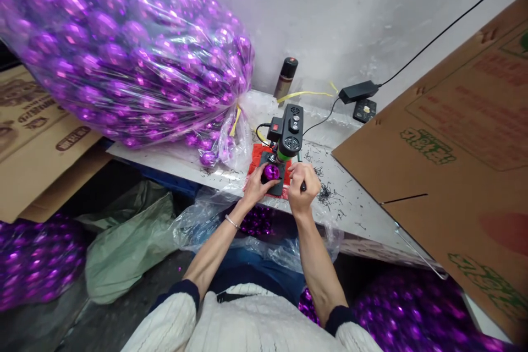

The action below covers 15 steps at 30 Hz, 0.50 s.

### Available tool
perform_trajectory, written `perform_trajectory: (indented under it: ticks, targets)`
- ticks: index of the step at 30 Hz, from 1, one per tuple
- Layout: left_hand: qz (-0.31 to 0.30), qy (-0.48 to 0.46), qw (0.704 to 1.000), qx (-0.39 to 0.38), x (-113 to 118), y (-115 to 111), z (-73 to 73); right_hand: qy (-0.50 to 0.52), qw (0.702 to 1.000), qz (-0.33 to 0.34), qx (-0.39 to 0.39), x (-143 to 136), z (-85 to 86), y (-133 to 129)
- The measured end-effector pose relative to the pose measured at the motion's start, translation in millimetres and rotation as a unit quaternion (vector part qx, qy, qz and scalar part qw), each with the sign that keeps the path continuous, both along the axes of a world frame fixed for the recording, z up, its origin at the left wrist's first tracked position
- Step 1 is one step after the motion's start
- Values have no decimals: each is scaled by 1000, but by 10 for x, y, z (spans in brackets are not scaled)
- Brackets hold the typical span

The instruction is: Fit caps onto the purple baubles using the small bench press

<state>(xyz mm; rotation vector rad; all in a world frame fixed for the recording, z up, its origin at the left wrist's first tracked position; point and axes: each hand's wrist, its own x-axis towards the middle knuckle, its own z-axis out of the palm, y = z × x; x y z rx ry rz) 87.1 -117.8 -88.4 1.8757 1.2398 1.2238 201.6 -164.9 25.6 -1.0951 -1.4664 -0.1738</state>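
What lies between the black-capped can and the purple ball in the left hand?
In the head view, the black machine stands between the can and the purple ball; a yellow strip also lies near the can's base.

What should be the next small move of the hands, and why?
Probably, work the lever gently with the right hand: that hand is wrapped around it, while the left hand holds the purple ball at the front of the black machine.
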Motion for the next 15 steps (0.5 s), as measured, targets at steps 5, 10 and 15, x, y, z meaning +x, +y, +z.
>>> perform_trajectory:
  ticks: [5, 10, 15]
  targets:
    - [-16, 66, 993, 100, -265, -749, -145, -3, 1000, 15, -3, -7, 48, -33]
    - [-55, 119, 985, 116, -421, -1175, -336, 5, 1000, 16, 11, -35, -144, -42]
    - [97, 30, 985, 138, -518, -323, 72, -2, 1000, 22, 6, -28, -158, -50]
